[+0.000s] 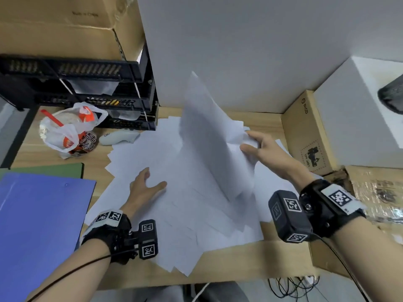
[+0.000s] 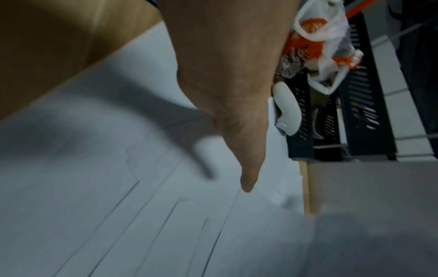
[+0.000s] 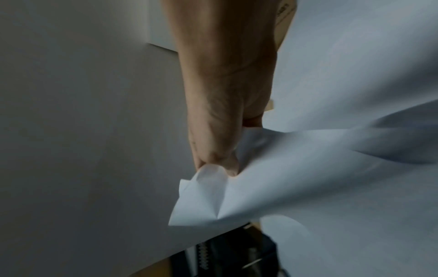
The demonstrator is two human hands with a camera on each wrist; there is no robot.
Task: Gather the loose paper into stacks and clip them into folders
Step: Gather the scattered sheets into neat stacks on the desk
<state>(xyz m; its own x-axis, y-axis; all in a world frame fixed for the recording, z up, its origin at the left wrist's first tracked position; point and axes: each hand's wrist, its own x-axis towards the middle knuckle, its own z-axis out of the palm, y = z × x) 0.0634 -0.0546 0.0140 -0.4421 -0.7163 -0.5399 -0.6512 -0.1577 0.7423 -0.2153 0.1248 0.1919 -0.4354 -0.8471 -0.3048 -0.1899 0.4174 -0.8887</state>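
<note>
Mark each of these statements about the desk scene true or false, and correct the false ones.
1. The right hand pinches lifted paper. True.
2. The left hand grips a pen. False: it rests flat and open on the spread sheets.
3. A blue folder lies left of the sheets. True.
4. The folder already holds clipped paper. False: it lies closed, apart from the sheets.
5. A cup in a plastic bag stands on the desk. True.

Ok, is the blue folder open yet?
No, the blue folder lies shut at the left while the right hand lifts some paper.
</note>
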